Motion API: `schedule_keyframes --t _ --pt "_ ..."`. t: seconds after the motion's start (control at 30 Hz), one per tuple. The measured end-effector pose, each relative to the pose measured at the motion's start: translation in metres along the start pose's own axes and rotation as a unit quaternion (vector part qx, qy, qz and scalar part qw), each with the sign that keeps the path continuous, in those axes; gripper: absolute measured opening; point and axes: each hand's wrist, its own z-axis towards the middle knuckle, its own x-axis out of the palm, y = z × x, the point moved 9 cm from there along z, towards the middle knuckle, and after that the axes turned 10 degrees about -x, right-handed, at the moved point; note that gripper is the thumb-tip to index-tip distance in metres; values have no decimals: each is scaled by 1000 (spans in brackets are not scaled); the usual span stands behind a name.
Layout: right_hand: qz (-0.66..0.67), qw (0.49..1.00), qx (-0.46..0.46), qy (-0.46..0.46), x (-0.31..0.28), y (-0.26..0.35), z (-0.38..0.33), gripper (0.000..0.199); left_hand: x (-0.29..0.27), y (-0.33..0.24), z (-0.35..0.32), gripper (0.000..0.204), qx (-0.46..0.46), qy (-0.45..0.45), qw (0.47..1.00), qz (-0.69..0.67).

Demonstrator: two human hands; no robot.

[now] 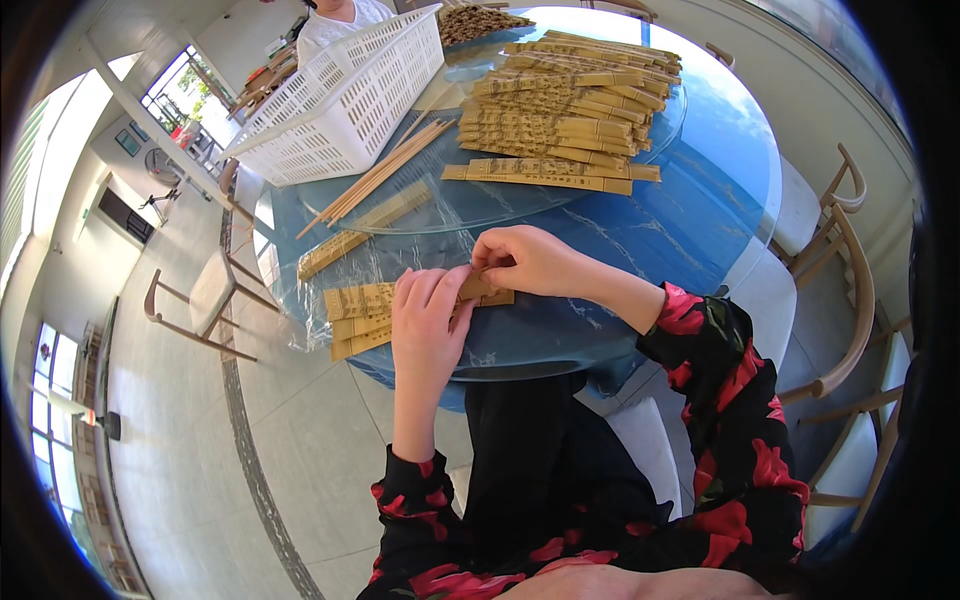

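My left hand (428, 322) and my right hand (524, 260) meet over a tan paper chopstick sleeve (487, 294) at the near edge of the round blue table (700, 215). Both hands pinch that sleeve, the left from the near side, the right from above. Just left of my left hand lies a small stack of flat sleeves (358, 315). Loose bare chopsticks (378, 175) lie fanned on the glass turntable (455, 215) farther off. A large pile of filled sleeves (565, 110) covers the turntable's far right.
A white slatted plastic basket (345, 95) stands at the back left of the table. Another person in white (335, 18) sits beyond it. Wooden chairs (845, 290) stand to the right, and another chair (205, 295) on the tiled floor to the left.
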Motion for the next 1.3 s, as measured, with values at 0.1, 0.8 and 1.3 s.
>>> schedule_keyframes --t 0.1,0.8,1.3 --pt "-49 999 11 1 -2 11 -2 16 -1 -1 -1 41 2 -2 1000 2" --pt "-70 994 59 53 4 9 -2 12 -3 2 -2 39 -19 4 999 -46" --pt "-81 994 60 34 3 7 -3 17 -4 8 -2 35 -38 -1 993 -110"
